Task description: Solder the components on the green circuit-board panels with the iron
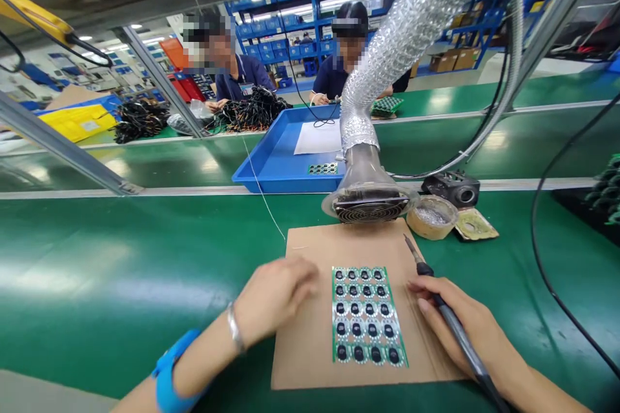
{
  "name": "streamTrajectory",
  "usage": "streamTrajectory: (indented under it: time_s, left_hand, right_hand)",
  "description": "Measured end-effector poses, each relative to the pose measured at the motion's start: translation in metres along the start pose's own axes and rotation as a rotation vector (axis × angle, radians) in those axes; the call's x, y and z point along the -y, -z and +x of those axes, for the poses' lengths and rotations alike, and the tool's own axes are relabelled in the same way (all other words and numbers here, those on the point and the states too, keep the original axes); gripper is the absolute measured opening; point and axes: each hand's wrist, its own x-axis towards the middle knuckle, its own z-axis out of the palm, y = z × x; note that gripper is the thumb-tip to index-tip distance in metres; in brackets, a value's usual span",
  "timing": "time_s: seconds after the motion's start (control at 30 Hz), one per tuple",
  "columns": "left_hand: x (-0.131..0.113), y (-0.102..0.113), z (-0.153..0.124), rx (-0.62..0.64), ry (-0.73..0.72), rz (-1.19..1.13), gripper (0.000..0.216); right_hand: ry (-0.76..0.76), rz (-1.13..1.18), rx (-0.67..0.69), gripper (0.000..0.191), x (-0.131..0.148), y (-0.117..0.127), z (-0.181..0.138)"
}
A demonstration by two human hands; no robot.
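A panel of round circuit boards, green-edged with a black part on each board, lies flat on a sheet of cardboard. My right hand is closed around a soldering iron, whose tip points up and away beside the panel's far right corner. Over the cardboard's left edge hovers my left hand, apart from the panel. Its fingers are curled and smeared by motion, so whether they pinch anything is unclear. A thin solder wire hangs down to the bench just beyond that hand.
A fume extractor nozzle stands at the cardboard's far edge. Right of it are a round tin, a yellowish sponge and a black device. Behind sits a blue tray. Two people work across the bench. A black cable loops at right.
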Motion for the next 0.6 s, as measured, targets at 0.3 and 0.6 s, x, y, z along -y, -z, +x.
streamTrajectory:
  time_s: [0.3,0.6]
  left_hand:
    - [0.038,-0.012,0.031,-0.140,-0.067,0.029,0.015]
    - [-0.038,-0.040,-0.018,-0.297,-0.465,-0.104,0.017]
  right_hand:
    - [0.138,0.038,-0.017,0.028,0.011,0.011,-0.003]
    - [0.148,0.331,0.070,0.029,0.074,-0.017,0.027]
